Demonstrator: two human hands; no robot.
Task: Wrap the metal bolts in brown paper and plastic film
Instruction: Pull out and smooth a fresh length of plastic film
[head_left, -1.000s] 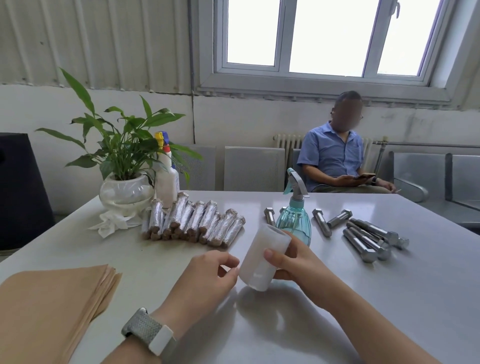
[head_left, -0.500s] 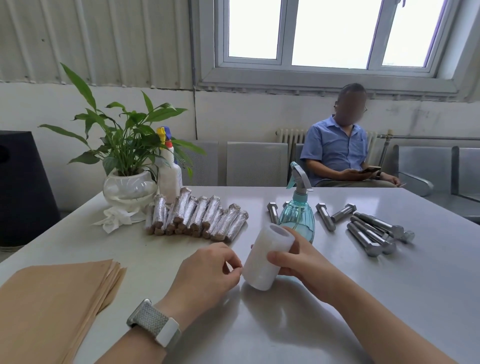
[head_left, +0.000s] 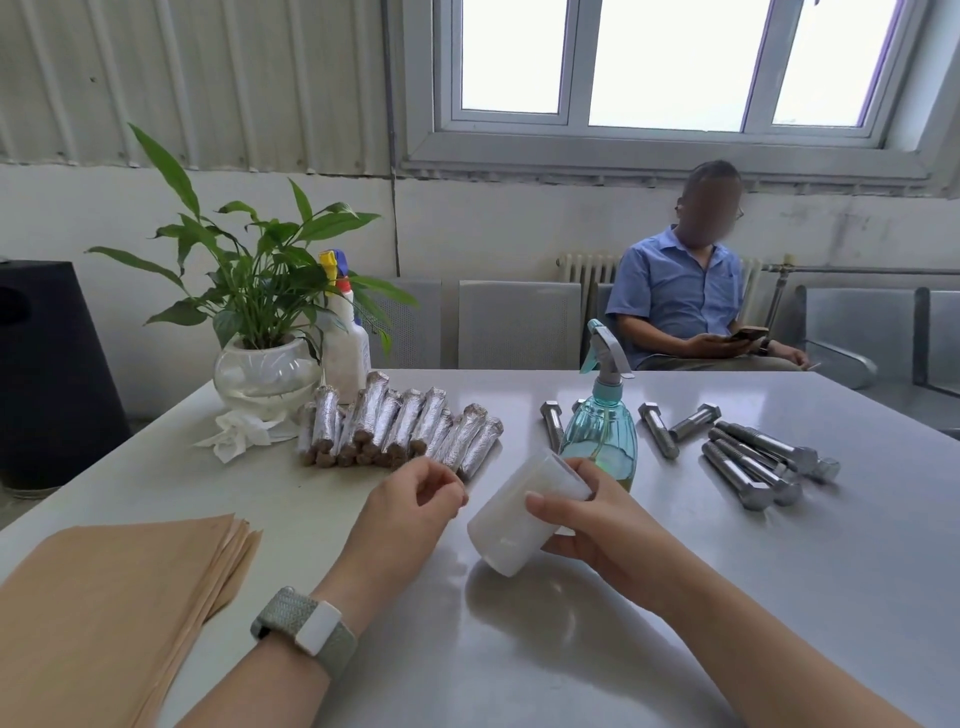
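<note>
Film roll in my right hand.
My right hand (head_left: 597, 525) grips the film roll (head_left: 524, 512) tilted above the table (head_left: 675, 597); my left hand (head_left: 410, 506), fingers curled, sits just beside it.

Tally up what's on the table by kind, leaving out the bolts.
Spray bottles: 2, one blue-green, one white
Potted plant: 1
Roll of plastic film: 1
Stack of brown paper: 1
Crumpled tissue: 1
Total: 6
</note>
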